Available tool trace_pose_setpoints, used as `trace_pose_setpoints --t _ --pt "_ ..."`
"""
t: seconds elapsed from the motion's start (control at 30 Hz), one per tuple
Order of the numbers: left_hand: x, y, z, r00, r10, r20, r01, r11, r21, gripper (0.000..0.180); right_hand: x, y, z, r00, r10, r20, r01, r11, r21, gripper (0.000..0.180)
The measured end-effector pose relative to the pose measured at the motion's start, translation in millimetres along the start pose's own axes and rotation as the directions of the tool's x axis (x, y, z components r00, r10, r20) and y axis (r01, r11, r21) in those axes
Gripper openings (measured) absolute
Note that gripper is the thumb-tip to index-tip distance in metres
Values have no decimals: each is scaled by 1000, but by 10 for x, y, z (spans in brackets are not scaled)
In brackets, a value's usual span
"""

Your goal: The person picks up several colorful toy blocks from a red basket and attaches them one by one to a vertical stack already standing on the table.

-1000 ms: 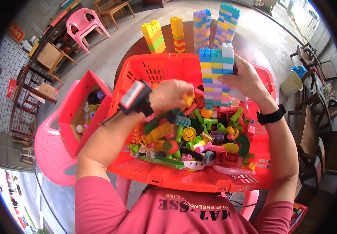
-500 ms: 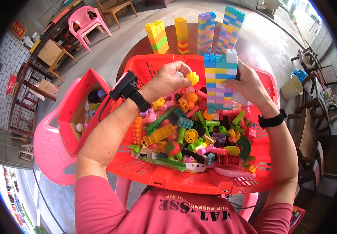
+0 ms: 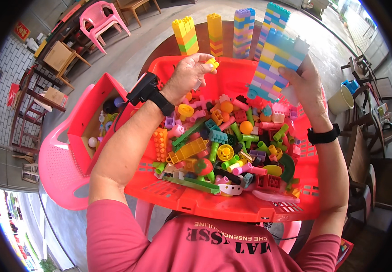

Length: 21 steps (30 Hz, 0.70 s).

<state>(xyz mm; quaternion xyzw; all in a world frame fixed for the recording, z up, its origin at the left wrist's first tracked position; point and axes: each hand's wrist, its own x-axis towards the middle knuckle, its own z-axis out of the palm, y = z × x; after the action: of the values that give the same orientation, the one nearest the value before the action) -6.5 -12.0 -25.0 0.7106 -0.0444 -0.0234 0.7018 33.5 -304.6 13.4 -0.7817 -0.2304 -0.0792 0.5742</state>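
Observation:
Pinched between the thumb and fingers of my left hand (image 3: 189, 75) is a small yellow toy brick (image 3: 213, 64). A whitish brick (image 3: 198, 84) shows under the same palm. My right hand (image 3: 302, 84) grips a flat, tilted wall of toy bricks (image 3: 273, 65) in blue, yellow, purple and turquoise, with its thumb on the near face. A pale piece (image 3: 290, 96) shows below that thumb; I cannot tell whether it is attached. Both hands are over a red plastic basket (image 3: 155, 197) filled with loose toy pieces, including an orange ball (image 3: 246, 127) and a yellow wheel (image 3: 225, 153).
Several brick towers stand on a round brown table (image 3: 159, 45) behind the basket, among them a yellow-topped one (image 3: 185, 36). At left, a red box (image 3: 85, 111) of toys sits on a pink chair (image 3: 57, 177). A pale bin (image 3: 340, 99) and wooden furniture are at right.
My right hand has moved right and slightly up, tilting the brick wall. My left hand has shifted left and up with the yellow brick, widening the space between them.

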Motion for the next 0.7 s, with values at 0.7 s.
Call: trace_pose_setpoints --t 0.7 --pt "-174 -156 416 848 -287 445 408 890 -202 25 -6 39 41 995 -33 92 26 997 77 45"
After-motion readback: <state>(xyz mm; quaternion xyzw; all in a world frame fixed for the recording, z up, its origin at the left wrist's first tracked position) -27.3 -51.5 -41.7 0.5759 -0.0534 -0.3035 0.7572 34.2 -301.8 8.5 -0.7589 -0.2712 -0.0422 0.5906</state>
